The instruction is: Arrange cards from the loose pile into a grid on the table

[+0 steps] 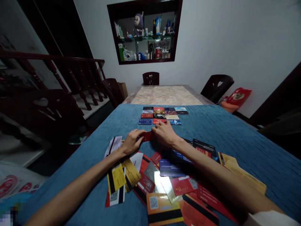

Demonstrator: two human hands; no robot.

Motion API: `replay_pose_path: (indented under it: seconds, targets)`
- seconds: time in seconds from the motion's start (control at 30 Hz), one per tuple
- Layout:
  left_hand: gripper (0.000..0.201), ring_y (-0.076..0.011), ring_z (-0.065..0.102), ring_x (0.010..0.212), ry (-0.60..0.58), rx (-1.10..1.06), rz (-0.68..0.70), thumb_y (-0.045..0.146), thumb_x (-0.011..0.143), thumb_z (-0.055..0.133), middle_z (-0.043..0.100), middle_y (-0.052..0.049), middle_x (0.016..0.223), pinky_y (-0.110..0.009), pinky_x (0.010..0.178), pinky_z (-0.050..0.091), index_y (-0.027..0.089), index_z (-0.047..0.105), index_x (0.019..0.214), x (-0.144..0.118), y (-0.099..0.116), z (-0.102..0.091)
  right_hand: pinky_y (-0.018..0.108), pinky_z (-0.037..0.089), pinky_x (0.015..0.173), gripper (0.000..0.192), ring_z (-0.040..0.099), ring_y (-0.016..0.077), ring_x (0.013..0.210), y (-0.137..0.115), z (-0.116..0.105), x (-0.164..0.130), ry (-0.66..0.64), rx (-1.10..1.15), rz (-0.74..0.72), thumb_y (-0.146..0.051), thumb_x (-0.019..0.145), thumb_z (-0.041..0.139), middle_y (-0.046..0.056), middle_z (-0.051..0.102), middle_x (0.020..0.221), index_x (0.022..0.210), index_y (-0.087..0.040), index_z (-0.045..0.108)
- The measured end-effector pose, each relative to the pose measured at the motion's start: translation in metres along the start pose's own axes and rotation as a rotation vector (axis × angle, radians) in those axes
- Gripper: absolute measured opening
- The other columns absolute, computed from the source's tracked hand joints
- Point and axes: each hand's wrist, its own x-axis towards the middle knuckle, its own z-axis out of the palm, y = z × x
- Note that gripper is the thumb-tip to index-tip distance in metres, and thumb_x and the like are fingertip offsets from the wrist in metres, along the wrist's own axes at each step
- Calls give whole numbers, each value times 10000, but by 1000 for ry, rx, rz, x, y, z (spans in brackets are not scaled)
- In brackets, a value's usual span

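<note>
A red card (148, 136) lies on the blue cloth (211, 125) between my two hands. My left hand (131, 142) pinches its left end and my right hand (165, 133) rests over its right end. Just beyond my hands, a neat grid of cards (162, 115) is laid out in rows. Under and between my forearms a loose heap of cards (164, 179) is spread, red, yellow, blue and black ones overlapping.
The bare marble tabletop (164, 95) shows past the cloth's far edge. Dark chairs stand at the far end (150, 78), right (217, 86) and left (113, 89). A wooden stair railing (58, 72) runs on the left. A wall cabinet (144, 31) holds bottles and a plush toy.
</note>
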Motion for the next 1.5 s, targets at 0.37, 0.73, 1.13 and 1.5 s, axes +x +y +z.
replay_pose_path:
  seconds: [0.37,0.73,1.13,1.5]
  targets:
    - [239,-199,685,950,138,-124,-92,163,845,570,739,-58,1053,-357,920,536,192,694,1047,20,2,-25,435,301,899,323,520,282,1027,-1,-15,-3,301,-55,-23,-188,928,435,159,633,1135,1236,-152,526]
    - [257,-163,664,822,211,-75,65,129,836,559,722,-44,929,-297,818,534,189,687,1050,50,11,-41,433,287,900,376,467,284,1051,23,-31,-4,450,-132,-39,-187,959,382,156,607,1213,1321,-155,476]
    - [318,-196,625,918,197,5,163,113,834,595,678,-42,961,-359,902,505,177,604,1145,115,45,-23,405,349,851,361,390,317,1135,91,-49,-21,462,-147,35,-246,912,484,168,536,1259,1258,-158,534]
    - [401,-296,502,1153,-23,202,301,180,805,631,544,-132,1223,-451,970,450,168,552,1198,168,68,34,412,398,861,409,455,279,1044,174,-22,-49,382,-107,-7,-298,862,571,144,574,1195,1253,-177,573]
